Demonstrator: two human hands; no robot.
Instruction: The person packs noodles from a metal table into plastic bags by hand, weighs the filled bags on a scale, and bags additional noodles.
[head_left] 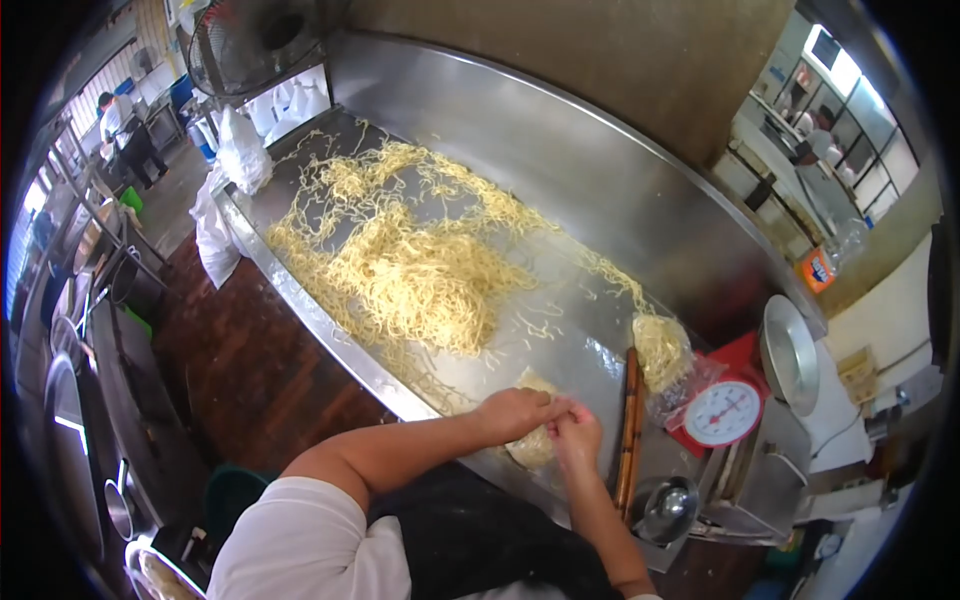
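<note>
Close together over the near edge of the steel table [600, 350], my left hand [515, 414] and my right hand [577, 434] have their fingers pinched at the top of a clear plastic bag of noodles [532, 450]. The bag rests on the table just below them, partly covered by my left hand. The exact finger grip is too small to make out. A large heap of loose yellow noodles [420, 280] spreads over the table beyond my hands. Another filled bag of noodles [660, 352] sits to the right, beside two long brown sticks [628, 430].
A red scale with a white dial [722, 412] and a metal pan [790, 355] stands at the right. Near it is a steel bowl [664, 508]. White plastic bags [240, 150] hang at the table's far left corner. Other people [125, 130] are in the background.
</note>
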